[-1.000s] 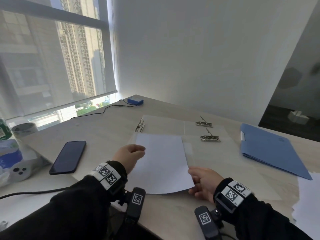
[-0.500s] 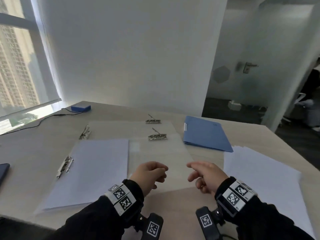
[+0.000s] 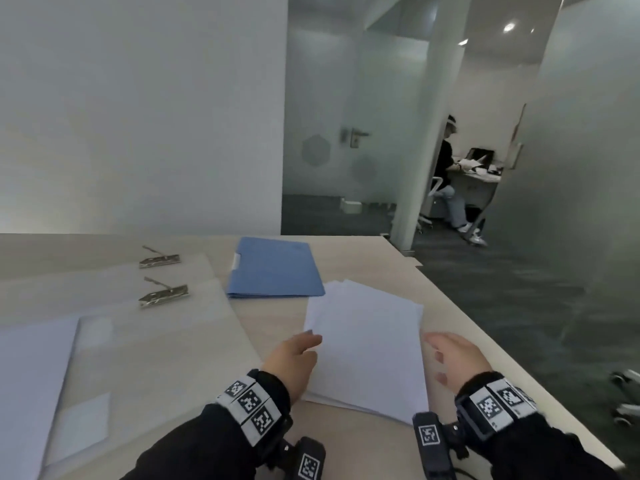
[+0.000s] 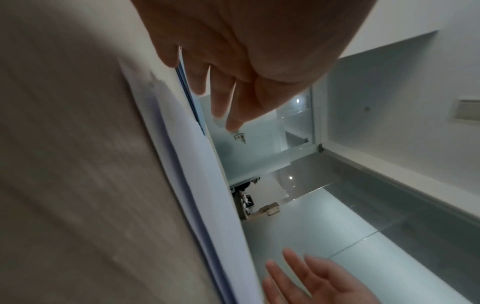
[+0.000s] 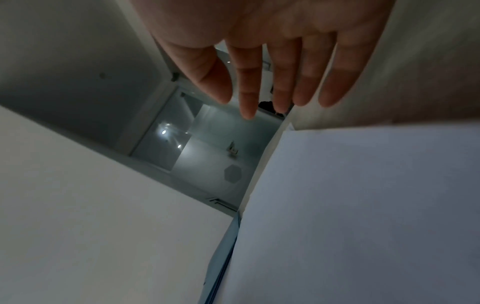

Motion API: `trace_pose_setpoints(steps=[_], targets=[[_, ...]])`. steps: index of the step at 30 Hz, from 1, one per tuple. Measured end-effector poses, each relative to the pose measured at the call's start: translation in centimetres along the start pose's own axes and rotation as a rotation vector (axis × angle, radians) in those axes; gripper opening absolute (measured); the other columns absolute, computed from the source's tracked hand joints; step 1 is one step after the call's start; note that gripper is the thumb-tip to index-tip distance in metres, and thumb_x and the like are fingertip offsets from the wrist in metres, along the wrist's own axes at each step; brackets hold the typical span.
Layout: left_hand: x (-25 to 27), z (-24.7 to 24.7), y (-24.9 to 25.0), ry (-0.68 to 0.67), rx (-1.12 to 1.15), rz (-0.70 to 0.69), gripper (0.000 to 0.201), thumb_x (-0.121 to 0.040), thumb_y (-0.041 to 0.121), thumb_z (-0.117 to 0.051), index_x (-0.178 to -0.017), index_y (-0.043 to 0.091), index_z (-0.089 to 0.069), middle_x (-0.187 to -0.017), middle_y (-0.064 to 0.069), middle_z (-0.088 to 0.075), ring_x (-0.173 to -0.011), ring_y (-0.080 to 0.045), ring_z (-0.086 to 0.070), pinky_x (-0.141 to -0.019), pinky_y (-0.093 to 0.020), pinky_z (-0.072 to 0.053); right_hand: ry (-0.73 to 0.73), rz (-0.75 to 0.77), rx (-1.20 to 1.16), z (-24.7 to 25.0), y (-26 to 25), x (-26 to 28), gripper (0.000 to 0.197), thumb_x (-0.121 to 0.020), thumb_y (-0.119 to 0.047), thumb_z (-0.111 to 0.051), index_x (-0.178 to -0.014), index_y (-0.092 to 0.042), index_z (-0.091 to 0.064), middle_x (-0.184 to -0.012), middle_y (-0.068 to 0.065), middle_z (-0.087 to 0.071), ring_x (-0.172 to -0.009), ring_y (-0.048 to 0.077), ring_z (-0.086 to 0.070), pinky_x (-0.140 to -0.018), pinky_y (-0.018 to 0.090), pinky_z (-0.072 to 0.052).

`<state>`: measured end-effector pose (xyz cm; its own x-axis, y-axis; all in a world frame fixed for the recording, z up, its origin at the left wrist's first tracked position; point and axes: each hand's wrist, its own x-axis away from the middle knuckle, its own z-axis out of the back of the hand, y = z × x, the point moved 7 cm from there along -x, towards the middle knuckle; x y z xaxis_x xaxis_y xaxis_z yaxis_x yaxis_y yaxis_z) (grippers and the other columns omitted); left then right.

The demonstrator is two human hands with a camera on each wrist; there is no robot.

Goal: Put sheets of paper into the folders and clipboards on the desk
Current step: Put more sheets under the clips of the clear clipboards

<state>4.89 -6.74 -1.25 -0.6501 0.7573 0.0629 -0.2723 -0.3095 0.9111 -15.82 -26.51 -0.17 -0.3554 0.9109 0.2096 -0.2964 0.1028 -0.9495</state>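
The left hand (image 3: 294,362) reaches out with fingers loosely extended, holding nothing, its fingertips at the left edge of a stack of white paper (image 3: 370,348). The right hand (image 3: 453,358) hangs with fingers spread and straight, empty, just beside the stack's right edge. Between the two hands the stack lies flat on the bench (image 3: 349,254), its sheets plain and slightly fanned at the far corners. Beyond the left hand a closed blue folder (image 3: 273,268) touches the stack's far corner. Farther left lie translucent clipboards (image 3: 194,327) with metal clips (image 3: 164,295), one bearing a white sheet (image 3: 31,382).
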Motion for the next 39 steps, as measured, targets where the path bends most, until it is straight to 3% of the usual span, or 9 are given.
trace_pose_setpoints(steps=[1,3,8,14,19,23,29,34,39], targets=[[-0.7,-0.4,-0.1,-0.024,-0.085,0.005,0.047,-0.095,0.012,-0.041,-0.141,0.023,-0.046,-0.155,0.008,-0.031,-0.146,-0.015,-0.022,-0.116,-0.025,-0.02,-0.003,-0.036,-0.03,0.5,0.6,-0.4,0.011,-0.091,-0.016,-0.058,-0.098,-0.012,-0.065,-0.121,0.019,-0.063,-0.105,0.036,-0.061,-0.099,0.05,-0.048],[-1.8,-1.3,-0.5,-0.102,-0.283,0.049,0.051,-0.096,0.016,-0.039,-0.146,0.022,-0.033,-0.162,0.005,-0.012,-0.15,-0.021,0.001,-0.12,-0.034,-0.008,-0.035,-0.129,-0.142,1.0,1.9,-0.8,0.016,-0.093,-0.013,-0.055,-0.107,-0.01,-0.062,-0.129,0.025,-0.056,-0.108,0.041,-0.06,-0.098,0.049,-0.049],[-2.3,-2.8,-1.5,-0.177,-0.551,0.087,0.06,-0.093,0.035,-0.039,-0.149,0.033,-0.019,-0.161,0.014,-0.007,-0.15,-0.017,0.008,-0.12,-0.039,0.002,-0.098,-0.232,-0.266,1.5,3.2,-0.7,0.015,-0.094,-0.012,-0.048,-0.106,-0.005,-0.054,-0.09,0.018,-0.068,-0.078,0.031,-0.065,-0.07,0.039,-0.054],[-1.9,-3.0,-1.8,-0.145,-0.439,0.047,0.056,-0.091,0.038,-0.041,-0.144,0.045,-0.028,-0.159,0.016,-0.019,-0.149,-0.006,0.002,-0.119,-0.037,0.006,-0.094,-0.294,-0.165,2.0,4.7,-1.4,0.02,-0.068,-0.019,-0.065,-0.078,-0.002,-0.061,-0.087,0.021,-0.062,-0.074,0.033,-0.055,-0.068,0.04,-0.044],[-1.7,-3.0,-1.7,-0.134,-0.447,0.034,0.056,-0.092,0.031,-0.043,-0.145,0.041,-0.027,-0.158,0.016,-0.02,-0.149,-0.007,0.002,-0.12,-0.038,0.008,-0.089,-0.265,-0.04,2.3,4.8,-2.4,0.033,-0.079,-0.028,-0.065,-0.091,0.002,-0.072,-0.09,0.021,-0.076,-0.089,0.04,-0.07,-0.09,0.051,-0.052],[-1.5,-2.9,-1.8,-0.152,-0.346,0.029,0.05,-0.086,0.037,-0.042,-0.135,0.049,-0.04,-0.152,0.016,-0.034,-0.148,-0.004,0.0,-0.119,-0.037,0.01,-0.084,-0.244,0.087,2.7,3.8,-2.6,0.033,-0.084,-0.031,-0.065,-0.093,0.0,-0.07,-0.093,0.019,-0.074,-0.094,0.037,-0.069,-0.098,0.046,-0.048],[-1.6,-2.9,-2.1,-0.182,-0.253,0.018,0.039,-0.082,0.048,-0.042,-0.12,0.055,-0.048,-0.13,0.033,-0.048,-0.147,-0.002,-0.003,-0.118,-0.039,0.013,-0.138,-0.198,0.19,2.1,3.3,-2.8,0.015,-0.089,-0.016,-0.063,-0.086,-0.002,-0.066,-0.085,0.014,-0.07,-0.085,0.032,-0.066,-0.082,0.035,-0.049],[-1.3,-2.6,-2.1,-0.175,-0.255,0.01,0.035,-0.087,0.045,-0.043,-0.12,0.054,-0.044,-0.148,0.02,-0.04,-0.148,-0.003,-0.002,-0.118,-0.036,0.014,-0.135,-0.159,0.203,2.3,2.9,-2.3,0.015,-0.091,-0.013,-0.06,-0.078,-0.006,-0.062,-0.08,0.011,-0.067,-0.072,0.025,-0.063,-0.058,0.028,-0.041],[-1.2,-2.6,-1.7,-0.183,-0.22,0.015,0.043,-0.071,0.053,-0.039,-0.113,0.054,-0.047,-0.144,0.021,-0.044,-0.147,-0.002,-0.006,-0.118,-0.037,0.013,-0.137,-0.162,0.196,2.4,2.9,-1.9,0.015,-0.091,-0.013,-0.059,-0.081,-0.003,-0.062,-0.084,0.015,-0.068,-0.074,0.03,-0.064,-0.059,0.028,-0.043]])
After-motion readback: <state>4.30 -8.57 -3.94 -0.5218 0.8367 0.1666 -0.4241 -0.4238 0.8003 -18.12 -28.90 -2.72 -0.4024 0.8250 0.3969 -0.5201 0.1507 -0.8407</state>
